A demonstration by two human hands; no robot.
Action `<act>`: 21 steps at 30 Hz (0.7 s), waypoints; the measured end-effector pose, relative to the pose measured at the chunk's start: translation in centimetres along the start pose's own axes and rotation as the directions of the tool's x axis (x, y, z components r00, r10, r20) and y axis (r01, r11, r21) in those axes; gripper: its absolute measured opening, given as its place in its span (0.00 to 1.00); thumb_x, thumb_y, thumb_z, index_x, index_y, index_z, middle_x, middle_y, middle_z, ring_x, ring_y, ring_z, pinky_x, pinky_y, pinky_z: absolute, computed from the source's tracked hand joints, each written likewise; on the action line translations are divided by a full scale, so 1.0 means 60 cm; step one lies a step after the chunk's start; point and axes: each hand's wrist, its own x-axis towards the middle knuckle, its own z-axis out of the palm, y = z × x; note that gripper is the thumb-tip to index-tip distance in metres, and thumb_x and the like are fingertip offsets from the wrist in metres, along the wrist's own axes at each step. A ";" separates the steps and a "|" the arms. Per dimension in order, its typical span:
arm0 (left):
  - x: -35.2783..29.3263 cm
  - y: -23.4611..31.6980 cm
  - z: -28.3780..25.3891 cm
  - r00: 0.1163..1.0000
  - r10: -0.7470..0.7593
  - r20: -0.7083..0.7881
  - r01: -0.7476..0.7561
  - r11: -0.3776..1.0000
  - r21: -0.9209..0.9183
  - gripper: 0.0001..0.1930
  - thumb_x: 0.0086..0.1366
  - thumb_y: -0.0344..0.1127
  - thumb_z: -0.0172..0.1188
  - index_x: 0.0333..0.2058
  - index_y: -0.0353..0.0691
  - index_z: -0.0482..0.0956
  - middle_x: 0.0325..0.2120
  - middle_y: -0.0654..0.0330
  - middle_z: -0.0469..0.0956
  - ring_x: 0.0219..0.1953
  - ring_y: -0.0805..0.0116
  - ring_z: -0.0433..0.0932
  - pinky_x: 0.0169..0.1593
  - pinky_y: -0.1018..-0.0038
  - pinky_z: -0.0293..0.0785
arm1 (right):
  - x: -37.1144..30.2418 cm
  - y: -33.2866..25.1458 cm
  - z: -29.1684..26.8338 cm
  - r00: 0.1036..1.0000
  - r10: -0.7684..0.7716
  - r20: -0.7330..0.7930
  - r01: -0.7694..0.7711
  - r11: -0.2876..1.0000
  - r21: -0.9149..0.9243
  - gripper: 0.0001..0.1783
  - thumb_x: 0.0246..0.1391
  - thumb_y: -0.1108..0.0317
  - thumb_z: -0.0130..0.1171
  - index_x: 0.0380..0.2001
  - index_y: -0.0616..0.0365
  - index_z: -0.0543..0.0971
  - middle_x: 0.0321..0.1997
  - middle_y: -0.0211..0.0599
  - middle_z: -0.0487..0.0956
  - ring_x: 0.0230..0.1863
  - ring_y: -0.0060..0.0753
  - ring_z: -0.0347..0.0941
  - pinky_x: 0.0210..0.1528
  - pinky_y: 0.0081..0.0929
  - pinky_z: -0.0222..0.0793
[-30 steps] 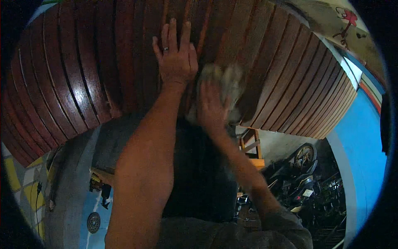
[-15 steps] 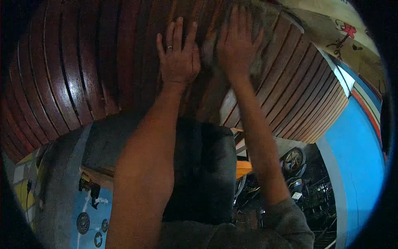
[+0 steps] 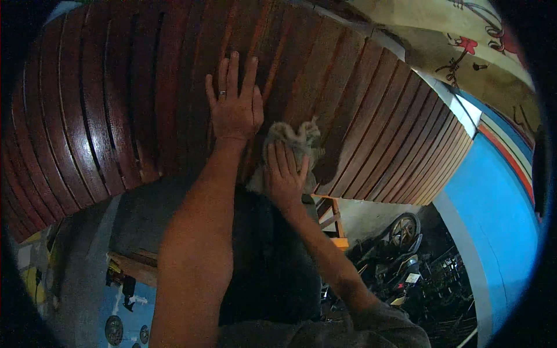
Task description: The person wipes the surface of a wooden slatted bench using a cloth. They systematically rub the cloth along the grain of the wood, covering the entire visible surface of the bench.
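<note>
A long panel of dark reddish-brown wooden slats (image 3: 342,104) spans the view in front of me, its slats running away from me with narrow gaps between. My left hand (image 3: 235,113) lies flat on it, fingers spread, a ring on one finger. Near the panel's front edge, a crumpled greyish-beige rag (image 3: 301,139) is bunched on the slats. My right hand (image 3: 285,174) presses that rag down, fingers laid over it and the thumb along its right side. Part of the rag is hidden beneath the hand.
Cream patterned fabric (image 3: 429,40) hangs at the far right, near a blue wall (image 3: 487,209). Below the panel are an orange-brown wooden frame (image 3: 333,223) and a motorcycle (image 3: 403,238) at right. A wooden piece (image 3: 133,267) lies at lower left.
My right hand has drawn the rag from the far side of the panel toward me and slightly left. My left hand has shifted slightly nearer and left in view.
</note>
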 end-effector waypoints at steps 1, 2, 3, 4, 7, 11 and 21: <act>-0.001 0.000 -0.002 1.000 0.000 0.002 0.000 1.000 0.000 0.27 0.71 0.42 0.39 0.69 0.56 0.58 0.71 0.56 0.50 0.73 0.56 0.47 0.71 0.43 0.38 | -0.002 -0.006 -0.014 1.000 0.014 0.017 -0.015 1.000 0.017 0.32 0.61 0.57 0.53 0.67 0.53 0.63 0.72 0.41 0.60 0.72 0.41 0.55 0.70 0.65 0.35; 0.000 -0.001 -0.003 1.000 0.000 0.005 0.000 1.000 0.000 0.27 0.70 0.42 0.39 0.69 0.56 0.58 0.71 0.56 0.50 0.73 0.55 0.47 0.71 0.43 0.38 | 0.001 -0.009 -0.025 0.999 0.029 0.035 -0.030 0.999 0.034 0.32 0.61 0.56 0.54 0.67 0.52 0.64 0.72 0.40 0.60 0.72 0.40 0.55 0.70 0.65 0.36; 0.001 -0.002 -0.004 1.000 0.000 0.008 0.000 1.000 0.000 0.27 0.70 0.41 0.39 0.69 0.56 0.58 0.71 0.56 0.50 0.72 0.55 0.47 0.71 0.43 0.38 | 0.010 -0.007 -0.034 0.999 0.027 -0.022 -0.025 0.998 0.055 0.31 0.60 0.56 0.55 0.65 0.52 0.66 0.70 0.40 0.63 0.71 0.41 0.57 0.69 0.64 0.38; 0.001 -0.003 -0.006 1.000 0.003 0.009 -0.003 1.000 0.000 0.27 0.70 0.41 0.39 0.69 0.56 0.58 0.71 0.56 0.50 0.72 0.55 0.47 0.71 0.43 0.38 | 0.044 -0.008 -0.062 0.996 0.027 -0.082 -0.021 0.997 0.077 0.30 0.60 0.56 0.57 0.63 0.52 0.68 0.68 0.40 0.65 0.70 0.41 0.59 0.69 0.62 0.39; -0.005 -0.015 0.003 1.000 -0.006 -0.003 0.006 0.999 0.050 0.28 0.70 0.41 0.40 0.69 0.56 0.58 0.71 0.56 0.50 0.72 0.55 0.48 0.71 0.43 0.39 | 0.159 0.025 -0.101 0.925 0.019 -0.378 0.042 0.987 0.153 0.25 0.55 0.57 0.64 0.55 0.50 0.76 0.55 0.39 0.76 0.60 0.43 0.68 0.65 0.58 0.48; -0.004 -0.007 0.005 1.000 -0.006 -0.014 0.006 0.999 0.041 0.28 0.69 0.41 0.41 0.69 0.57 0.58 0.71 0.57 0.50 0.72 0.55 0.48 0.70 0.43 0.40 | 0.347 0.119 -0.124 0.771 0.169 -0.614 0.035 0.951 0.306 0.20 0.54 0.55 0.66 0.45 0.54 0.80 0.43 0.38 0.78 0.47 0.43 0.74 0.52 0.44 0.66; -0.003 -0.003 -0.001 1.000 -0.008 0.015 0.008 1.000 -0.010 0.29 0.69 0.41 0.45 0.69 0.54 0.58 0.70 0.55 0.50 0.72 0.53 0.48 0.70 0.42 0.40 | 0.420 0.167 -0.102 0.748 0.077 -0.660 0.045 0.985 0.166 0.09 0.59 0.63 0.60 0.35 0.58 0.80 0.35 0.43 0.77 0.39 0.46 0.75 0.43 0.44 0.69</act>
